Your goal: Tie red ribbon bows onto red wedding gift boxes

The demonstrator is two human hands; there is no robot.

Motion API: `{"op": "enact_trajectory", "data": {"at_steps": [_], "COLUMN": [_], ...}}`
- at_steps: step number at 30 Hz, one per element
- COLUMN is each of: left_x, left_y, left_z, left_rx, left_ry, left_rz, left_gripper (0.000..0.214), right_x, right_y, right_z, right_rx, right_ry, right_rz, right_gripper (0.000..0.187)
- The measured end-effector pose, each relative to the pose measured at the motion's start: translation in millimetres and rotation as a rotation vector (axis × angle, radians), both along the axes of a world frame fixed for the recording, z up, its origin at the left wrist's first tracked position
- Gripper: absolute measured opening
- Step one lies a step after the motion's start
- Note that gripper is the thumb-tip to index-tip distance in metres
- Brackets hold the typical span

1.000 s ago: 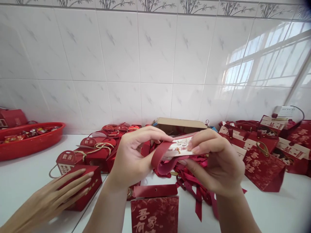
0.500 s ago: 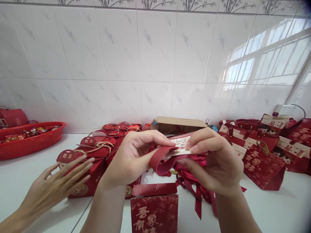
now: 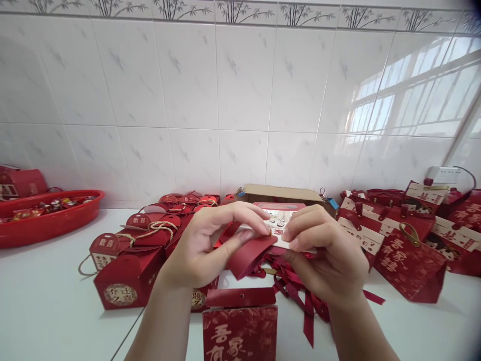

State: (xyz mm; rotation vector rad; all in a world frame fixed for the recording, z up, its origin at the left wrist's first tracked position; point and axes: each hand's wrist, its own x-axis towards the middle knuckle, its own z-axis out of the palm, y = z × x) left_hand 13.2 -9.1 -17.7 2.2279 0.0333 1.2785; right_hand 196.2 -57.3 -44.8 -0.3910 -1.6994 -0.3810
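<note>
My left hand (image 3: pixel 206 245) pinches a folded red strap (image 3: pixel 248 255) between thumb and fingers. A small brass-coloured stud shows at the strap's end, by my left fingertips. My right hand (image 3: pixel 330 255) is closed on the edge of a white printed card (image 3: pixel 278 220), its thumb underneath and fingers on top. The strap's end lies against the card; whether it is fastened there I cannot tell. Below my hands stands a red gift box (image 3: pixel 240 333) with pale characters and a folded top flap with a small hole.
Red boxes with twine handles (image 3: pixel 124 276) stand on the left, beside a red basin (image 3: pixel 71 220) of wrapped sweets. Behind my hands is a cardboard box (image 3: pixel 281 192). Red ribbons (image 3: pixel 296 291) lie beneath them. More red gift bags (image 3: pixel 409 260) crowd the right, near a power strip (image 3: pixel 445 174).
Another person's hand has left the red box at the left. The strap's loop is flatter, and its end now sits between my left thumb and fingers at the card.
</note>
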Motion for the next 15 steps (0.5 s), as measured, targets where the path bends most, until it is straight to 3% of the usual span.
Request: {"op": "enact_trajectory", "data": {"at_steps": [5, 15], "left_x": [-2.1, 4.2], "left_y": [9.4, 1.0], "left_z": [-2.2, -4.9], "left_rx": [0.026, 0.066], "left_ry": [0.005, -0.025], "left_rz": [-0.136, -0.033], "left_gripper": [0.017, 0.020], "right_x": [-2.3, 2.0], "right_y": [1.3, -0.9], "right_z": [-0.2, -4.0], "right_rx": [-0.010, -0.147], "right_ry": [-0.029, 0.107], "right_rz": [0.004, 0.166], "right_gripper": [0.025, 0.029]}}
